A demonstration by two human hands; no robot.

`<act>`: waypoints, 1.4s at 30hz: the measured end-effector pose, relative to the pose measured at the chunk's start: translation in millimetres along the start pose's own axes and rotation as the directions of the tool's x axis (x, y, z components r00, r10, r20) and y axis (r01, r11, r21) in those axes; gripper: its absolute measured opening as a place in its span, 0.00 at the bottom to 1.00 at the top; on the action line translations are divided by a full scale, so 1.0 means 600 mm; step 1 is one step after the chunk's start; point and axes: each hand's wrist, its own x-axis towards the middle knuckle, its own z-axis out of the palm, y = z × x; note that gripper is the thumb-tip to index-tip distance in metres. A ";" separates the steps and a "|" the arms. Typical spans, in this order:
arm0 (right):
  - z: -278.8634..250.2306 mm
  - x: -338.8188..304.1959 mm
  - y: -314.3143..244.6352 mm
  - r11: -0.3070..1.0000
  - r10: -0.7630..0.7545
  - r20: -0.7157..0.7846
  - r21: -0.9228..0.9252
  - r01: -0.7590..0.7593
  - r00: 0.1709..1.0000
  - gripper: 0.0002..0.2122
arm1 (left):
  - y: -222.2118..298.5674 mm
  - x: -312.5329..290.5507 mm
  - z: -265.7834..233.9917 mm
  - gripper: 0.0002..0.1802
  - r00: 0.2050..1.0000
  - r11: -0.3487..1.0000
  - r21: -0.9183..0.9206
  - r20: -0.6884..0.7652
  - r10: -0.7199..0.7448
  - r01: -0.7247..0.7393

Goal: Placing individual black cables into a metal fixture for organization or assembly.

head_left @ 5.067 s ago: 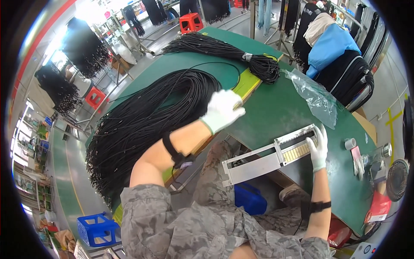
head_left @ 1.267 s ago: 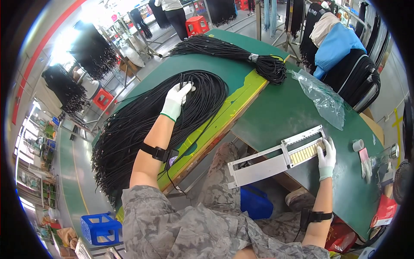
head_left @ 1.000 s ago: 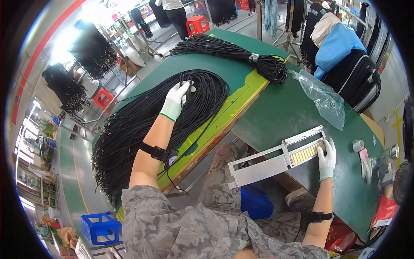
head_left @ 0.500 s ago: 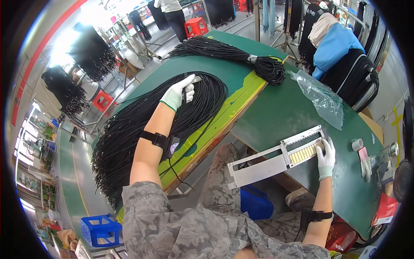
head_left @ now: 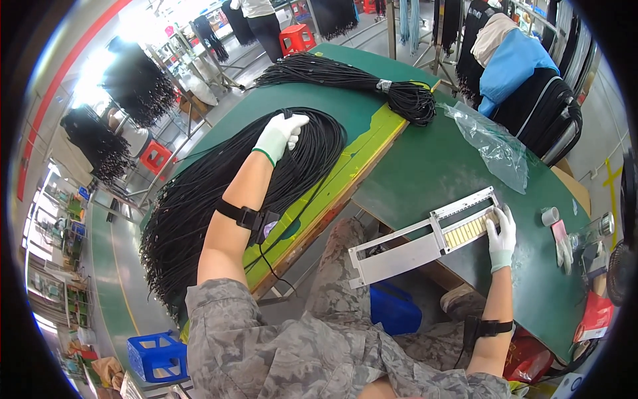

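Observation:
My left hand [head_left: 284, 135], in a white glove with a green cuff, is closed in a fist on top of a large looped pile of thin black cables [head_left: 219, 193]; a few strands seem to be gripped, though the fingers partly hide them. My right hand [head_left: 503, 237], also gloved, holds the right end of a long silvery metal frame [head_left: 399, 259]. That frame has rectangular openings, and a row of cream-coloured blocks [head_left: 465, 233] sits in its right part, next to my fingers. Its left end reaches past the green table's edge, above my lap.
A tied bundle of black cables [head_left: 345, 76] lies at the far side. To the right are a clear plastic bag [head_left: 492, 149], a tape roll [head_left: 549, 216], a glove [head_left: 563, 246] and a glass jar [head_left: 601, 226]. A blue stool [head_left: 157, 357] stands at lower left; a person [head_left: 259, 20] stands beyond the table.
My left fist has turned slightly and settled lower over the cable pile. The metal frame and my right hand have barely shifted; the whole view has moved a little.

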 end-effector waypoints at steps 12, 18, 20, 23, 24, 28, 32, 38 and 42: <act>0.010 -0.009 0.018 0.999 -0.044 -0.026 -0.018 0.044 0.999 0.19 | 0.006 -0.028 0.094 0.26 0.929 0.320 0.945 -0.183 0.323 0.074; 0.007 -0.007 0.016 1.000 -0.019 -0.015 -0.006 0.019 1.000 0.20 | -0.007 -0.012 0.081 0.22 0.942 0.451 0.892 -0.144 0.302 -0.008; 0.010 -0.004 0.006 1.000 -0.012 -0.023 0.003 0.012 1.000 0.20 | -0.020 0.001 0.040 0.18 0.956 0.668 0.732 -0.077 0.281 -0.138; 0.012 0.000 0.018 1.000 -0.021 -0.026 -0.021 0.020 0.999 0.20 | -0.003 -0.005 0.002 0.13 0.989 0.991 0.078 -0.088 0.117 -0.111; 0.015 0.001 0.018 0.999 -0.031 -0.022 -0.025 0.031 0.999 0.20 | 0.005 -0.013 -0.022 0.13 0.989 0.992 0.076 -0.096 0.111 -0.104; 0.001 0.010 0.011 1.000 -0.004 -0.005 0.023 0.004 1.000 0.19 | 0.113 -0.091 -0.027 0.08 0.946 0.811 -0.505 -0.279 0.168 -0.294; -0.021 0.026 -0.038 0.931 0.092 -0.270 0.365 0.014 0.958 0.18 | 0.118 -0.126 -0.128 0.11 0.909 0.730 -0.669 0.206 0.362 -0.139; -0.040 0.069 -0.405 0.566 -0.339 0.460 0.796 -0.212 0.821 0.18 | 0.049 -0.233 0.068 0.13 0.960 0.954 -0.165 0.080 0.268 -0.252; 0.057 0.027 -0.554 0.404 -0.452 0.554 0.826 -0.393 0.699 0.22 | 0.015 -0.292 0.141 0.12 0.782 0.634 0.470 0.252 0.571 -0.614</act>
